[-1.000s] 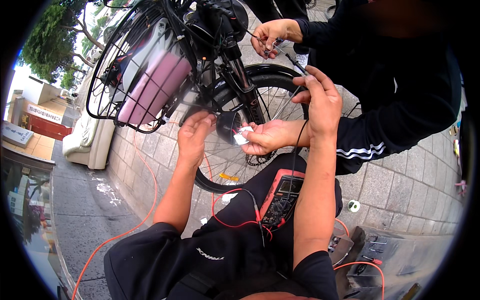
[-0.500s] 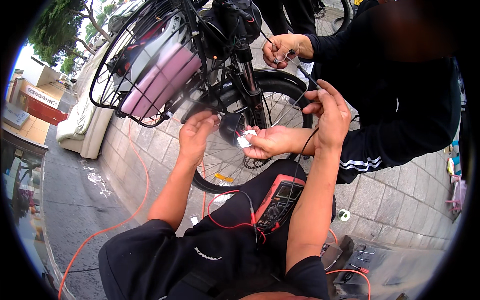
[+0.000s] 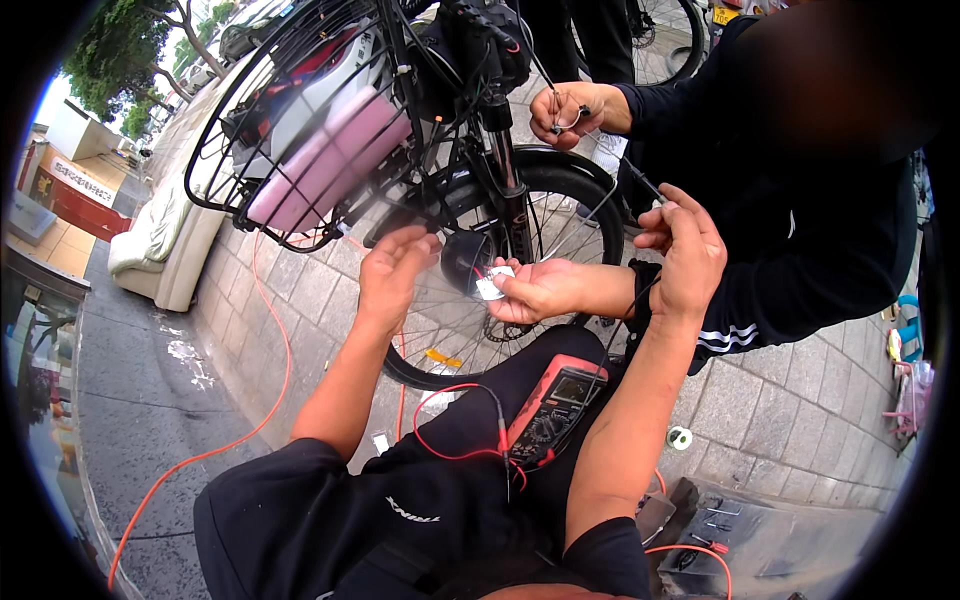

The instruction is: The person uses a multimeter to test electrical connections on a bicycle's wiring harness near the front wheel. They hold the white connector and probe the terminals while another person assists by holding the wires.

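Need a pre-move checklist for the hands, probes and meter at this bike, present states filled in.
1. Black probe held in right hand: ok.
2. Red probe in a hand: not ok, it lies beside the multimeter.
3. Multimeter face up on the thigh: ok.
4. Multimeter reading: cannot tell, too small.
5. White piece held by co-worker's lower hand: ok.
6. Left hand clear of black cup-shaped part: cannot tell, fingertips very near.

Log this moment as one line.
left hand: beside black cup-shaped housing | right hand: holding black test probe | red-edged multimeter: on thigh | co-worker's lower hand: pinching white tag
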A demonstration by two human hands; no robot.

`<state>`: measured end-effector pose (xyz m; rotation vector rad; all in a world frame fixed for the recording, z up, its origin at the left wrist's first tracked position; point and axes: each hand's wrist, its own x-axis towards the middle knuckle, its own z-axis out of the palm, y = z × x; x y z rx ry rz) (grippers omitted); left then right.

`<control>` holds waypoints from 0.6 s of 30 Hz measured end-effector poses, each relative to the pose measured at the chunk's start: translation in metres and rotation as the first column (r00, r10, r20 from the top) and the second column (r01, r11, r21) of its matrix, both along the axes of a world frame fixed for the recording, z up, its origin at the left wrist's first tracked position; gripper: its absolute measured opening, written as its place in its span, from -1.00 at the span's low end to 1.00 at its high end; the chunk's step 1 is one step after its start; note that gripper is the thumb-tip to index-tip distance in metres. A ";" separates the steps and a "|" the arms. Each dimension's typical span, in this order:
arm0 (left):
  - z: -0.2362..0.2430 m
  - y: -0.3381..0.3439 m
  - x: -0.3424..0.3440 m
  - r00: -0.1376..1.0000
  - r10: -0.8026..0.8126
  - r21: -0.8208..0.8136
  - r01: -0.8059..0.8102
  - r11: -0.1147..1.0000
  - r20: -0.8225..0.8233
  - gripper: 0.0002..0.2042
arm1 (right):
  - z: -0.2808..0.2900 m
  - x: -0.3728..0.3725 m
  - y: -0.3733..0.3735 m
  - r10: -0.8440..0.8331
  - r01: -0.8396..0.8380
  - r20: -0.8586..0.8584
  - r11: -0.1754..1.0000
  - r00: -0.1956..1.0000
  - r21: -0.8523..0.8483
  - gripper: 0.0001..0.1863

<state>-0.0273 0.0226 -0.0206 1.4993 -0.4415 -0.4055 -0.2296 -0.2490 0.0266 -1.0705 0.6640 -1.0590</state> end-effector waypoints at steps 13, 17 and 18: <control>0.000 -0.001 -0.003 1.000 -0.005 0.003 0.005 1.000 -0.009 -0.70 | -0.003 0.015 0.010 0.108 -0.102 0.070 0.990 0.992 -0.096 -0.70; 0.001 -0.003 -0.003 1.000 -0.008 0.009 0.008 1.000 -0.008 -0.69 | -0.006 0.017 0.010 0.116 -0.110 0.060 0.989 0.991 -0.096 -0.70; 0.001 -0.003 -0.003 1.000 -0.005 0.014 0.005 1.000 -0.003 -0.69 | -0.007 0.019 0.010 0.123 -0.117 0.065 0.989 0.990 -0.096 -0.71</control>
